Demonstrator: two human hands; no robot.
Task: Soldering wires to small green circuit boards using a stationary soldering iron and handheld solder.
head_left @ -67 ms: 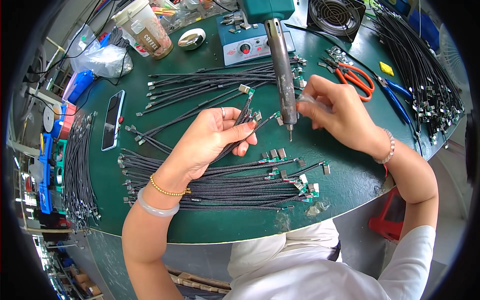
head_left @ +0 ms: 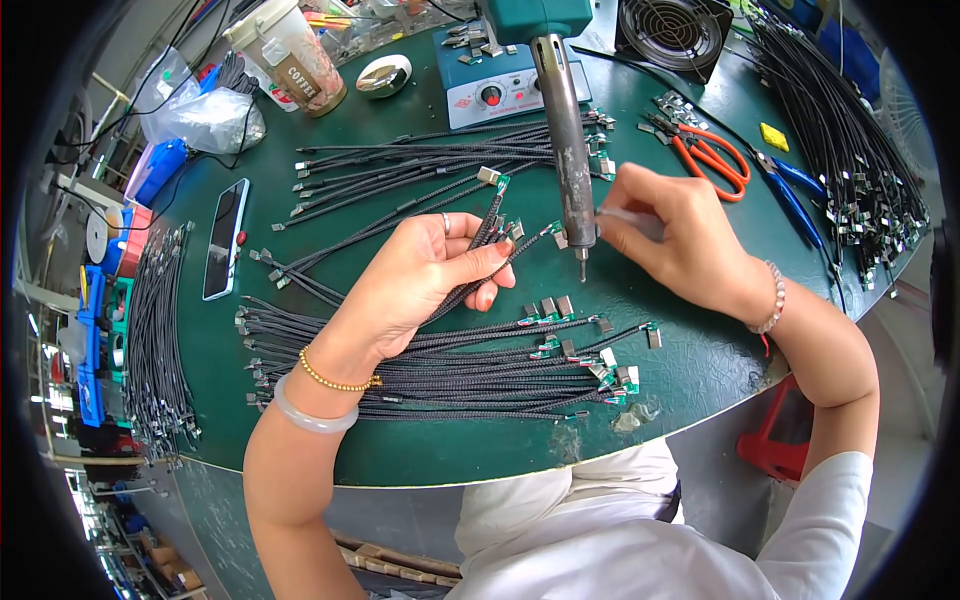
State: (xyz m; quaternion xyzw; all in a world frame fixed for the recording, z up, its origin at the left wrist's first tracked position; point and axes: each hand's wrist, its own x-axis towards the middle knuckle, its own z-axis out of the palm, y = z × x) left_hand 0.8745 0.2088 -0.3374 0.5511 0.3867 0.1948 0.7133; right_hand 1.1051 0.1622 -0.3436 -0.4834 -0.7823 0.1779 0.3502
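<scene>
My left hand (head_left: 445,262) is closed around a few black braided cables (head_left: 486,232) whose ends carry small green circuit boards and metal connectors. One of these ends reaches close to the tip of a soldering iron (head_left: 570,170), which hangs point-down from a green holder. To the right of the iron, my right hand (head_left: 685,235) pinches a small whitish, translucent piece (head_left: 640,222); its kind is unclear. Beneath my left hand lies a bundle of similar cables (head_left: 470,375), with another group (head_left: 410,170) farther back.
Behind the iron stands a blue control box (head_left: 510,88) with a knob. Orange-handled pliers (head_left: 712,165), blue-handled cutters (head_left: 795,205) and a fan (head_left: 672,38) are at the right. A phone (head_left: 226,240), a paper cup (head_left: 290,60) and hanging cable bundles (head_left: 160,340) occupy the left.
My right hand has shifted slightly, and more of the whitish piece shows between its fingers. My left hand and its cables are nearly still.
</scene>
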